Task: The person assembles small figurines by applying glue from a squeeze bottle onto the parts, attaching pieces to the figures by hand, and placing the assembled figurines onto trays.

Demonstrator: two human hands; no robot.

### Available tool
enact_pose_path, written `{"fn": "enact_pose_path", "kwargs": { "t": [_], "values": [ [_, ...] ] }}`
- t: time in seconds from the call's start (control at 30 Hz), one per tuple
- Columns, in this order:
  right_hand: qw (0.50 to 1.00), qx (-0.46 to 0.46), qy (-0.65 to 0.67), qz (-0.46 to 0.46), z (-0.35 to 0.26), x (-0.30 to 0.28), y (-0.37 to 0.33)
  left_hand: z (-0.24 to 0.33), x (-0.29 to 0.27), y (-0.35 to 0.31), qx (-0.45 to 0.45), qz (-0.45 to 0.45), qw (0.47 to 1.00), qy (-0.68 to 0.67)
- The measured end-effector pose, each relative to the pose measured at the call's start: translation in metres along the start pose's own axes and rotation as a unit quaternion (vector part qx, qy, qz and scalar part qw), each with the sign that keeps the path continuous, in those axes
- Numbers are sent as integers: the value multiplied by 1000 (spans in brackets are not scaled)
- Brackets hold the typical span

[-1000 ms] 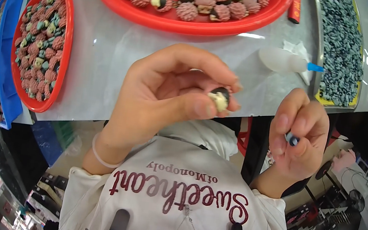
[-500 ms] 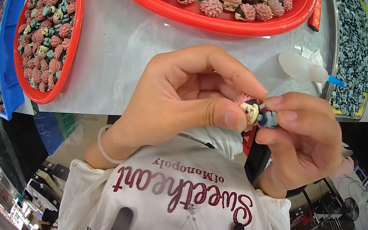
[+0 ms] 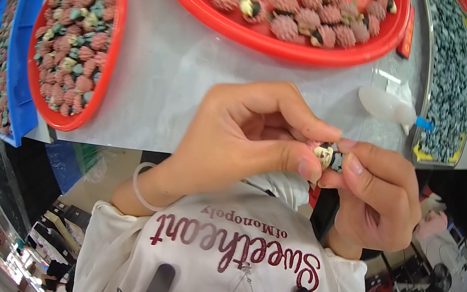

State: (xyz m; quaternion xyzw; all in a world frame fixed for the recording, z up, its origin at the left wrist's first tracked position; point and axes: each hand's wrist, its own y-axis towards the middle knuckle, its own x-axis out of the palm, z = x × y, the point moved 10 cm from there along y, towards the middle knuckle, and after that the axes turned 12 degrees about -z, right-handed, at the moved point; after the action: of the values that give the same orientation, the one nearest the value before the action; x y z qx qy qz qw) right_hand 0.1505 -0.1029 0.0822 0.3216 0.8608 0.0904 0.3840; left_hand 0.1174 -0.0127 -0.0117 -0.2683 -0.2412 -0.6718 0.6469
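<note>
Between the thumb and fingertips of my left hand [image 3: 241,132] is a small figurine head [image 3: 322,154] with a cream face and pink, dark-edged hair. My right hand [image 3: 381,197] pinches a tiny grey-blue figurine body [image 3: 337,161] between thumb and fingers. The body is pressed up against the head's right side, and fingertips cover part of both. Both hands are held in front of my chest, just off the near table edge. Beyond them, a large red tray [image 3: 277,49] holds several similar pink-haired heads.
At left stands a red oval basket [image 3: 116,40] full of mixed pink, cream and grey-blue pieces, beside a blue tray [image 3: 18,56]. A squeeze bottle [image 3: 380,102] with a blue tip lies at right. Behind it is a tray of grey-blue pieces [image 3: 450,87]. A red stick-like object [image 3: 407,36] lies between the trays.
The head and body are closer together, with less of the body showing. My right fingers have curled in more. The whole view has shifted slightly, so the trays appear lower and further right.
</note>
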Motion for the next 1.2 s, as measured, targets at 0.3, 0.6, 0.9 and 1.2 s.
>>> {"fn": "enact_pose_path", "kwargs": {
  "t": [0.3,0.6,0.9,1.2],
  "values": [
    [995,-28,-90,22,-17,1,-15,71,-13,-29,90,7,993,80],
    [999,-2,11,-41,-2,27,-9,186,-50,-113,35,246,481,840],
    [999,0,7,-44,5,39,-12,197,-60,-124,7,325,407,853],
    [998,-45,-27,-26,-3,40,-6,198,-62,-128,-38,383,401,831]
  ]
}}
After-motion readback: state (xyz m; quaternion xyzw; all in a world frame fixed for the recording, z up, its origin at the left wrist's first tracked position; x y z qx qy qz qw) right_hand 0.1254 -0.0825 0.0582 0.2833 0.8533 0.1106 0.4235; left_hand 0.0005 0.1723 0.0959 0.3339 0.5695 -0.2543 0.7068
